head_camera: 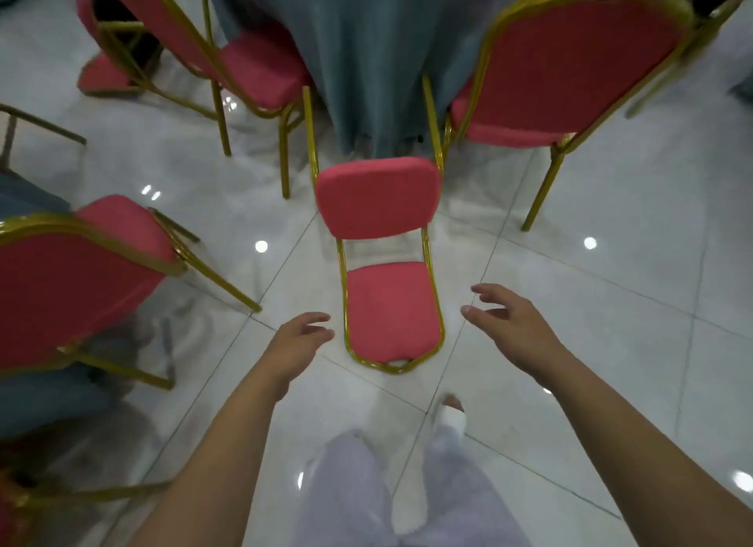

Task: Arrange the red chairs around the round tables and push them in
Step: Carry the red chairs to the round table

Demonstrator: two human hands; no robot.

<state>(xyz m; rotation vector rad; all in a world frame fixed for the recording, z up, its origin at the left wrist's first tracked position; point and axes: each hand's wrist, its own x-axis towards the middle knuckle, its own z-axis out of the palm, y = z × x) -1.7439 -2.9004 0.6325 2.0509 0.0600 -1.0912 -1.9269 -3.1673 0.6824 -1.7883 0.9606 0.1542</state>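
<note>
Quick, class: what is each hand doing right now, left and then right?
Left hand: open, holding nothing, just beside the red chair.
Right hand: open, holding nothing, on the chair's other side.

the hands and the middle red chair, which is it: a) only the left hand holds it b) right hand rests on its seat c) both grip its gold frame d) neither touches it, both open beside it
d: the left hand and right hand hover open on either side of the middle red chair, with floor showing in the gaps.
</note>
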